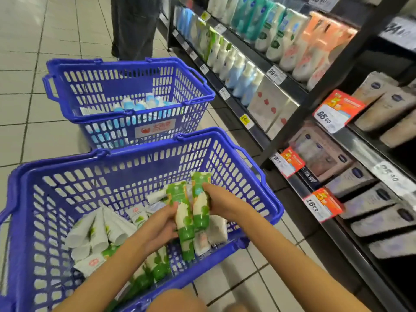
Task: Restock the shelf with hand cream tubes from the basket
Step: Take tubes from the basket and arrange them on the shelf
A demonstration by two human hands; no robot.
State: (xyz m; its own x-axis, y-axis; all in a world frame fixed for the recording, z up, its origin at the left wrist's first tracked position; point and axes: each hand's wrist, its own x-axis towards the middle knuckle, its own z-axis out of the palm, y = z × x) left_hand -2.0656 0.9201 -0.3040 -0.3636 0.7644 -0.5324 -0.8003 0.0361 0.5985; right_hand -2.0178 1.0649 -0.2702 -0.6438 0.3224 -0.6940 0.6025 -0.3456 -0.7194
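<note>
Over the near basket (139,154), your left hand (157,224) and right hand (221,202) both grip a bunch of hand cream tubes (191,212), caps toward you, long axes pointing away. The shelf (364,152) lies to your right, nearer the right hand.

Near basket (56,199) on the floor (33,109), loose tubes (99,228) heaped in its left half, left hand (157,228) and right hand (222,203) holding a bundle of tubes (191,212) over its right half; second basket (94,86) directly behind it, shelf (333,70) along the right, standing person (135,28) beyond the second basket.
</note>
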